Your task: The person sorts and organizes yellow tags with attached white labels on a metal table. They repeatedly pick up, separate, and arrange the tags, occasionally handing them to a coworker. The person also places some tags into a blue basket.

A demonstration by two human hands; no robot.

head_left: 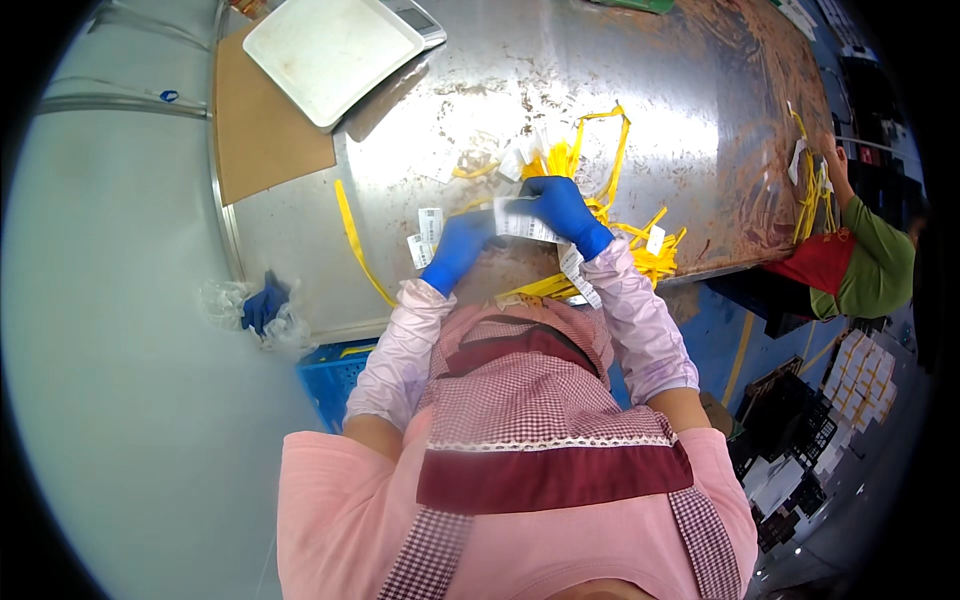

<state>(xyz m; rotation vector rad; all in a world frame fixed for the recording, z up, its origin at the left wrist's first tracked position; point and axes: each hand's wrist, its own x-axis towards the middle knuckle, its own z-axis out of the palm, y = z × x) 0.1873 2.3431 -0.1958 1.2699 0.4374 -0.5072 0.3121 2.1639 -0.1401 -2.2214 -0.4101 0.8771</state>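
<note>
Both my hands wear blue gloves and work low over the metal table. My right hand (562,212) is closed on a strip of white printed labels (524,222). Just left of that strip is my left hand (460,250). Its fingers point toward the labels, but they are blurred, and I cannot make out their grip. A bundle of yellow straps (556,160) lies just beyond my right hand, with a loop stretching right. More yellow straps (652,262) are heaped beside my right forearm. Two small white labels (430,226) lie beside my left hand. Another label strip (578,276) hangs below my right wrist.
A white weighing scale (335,50) and a brown cardboard sheet (265,125) occupy the far left. A single yellow strap (358,245) lies left of my hands. Clear plastic with a blue glove (265,303) sits at the left corner. A co-worker's green sleeve (872,262) is at the right edge.
</note>
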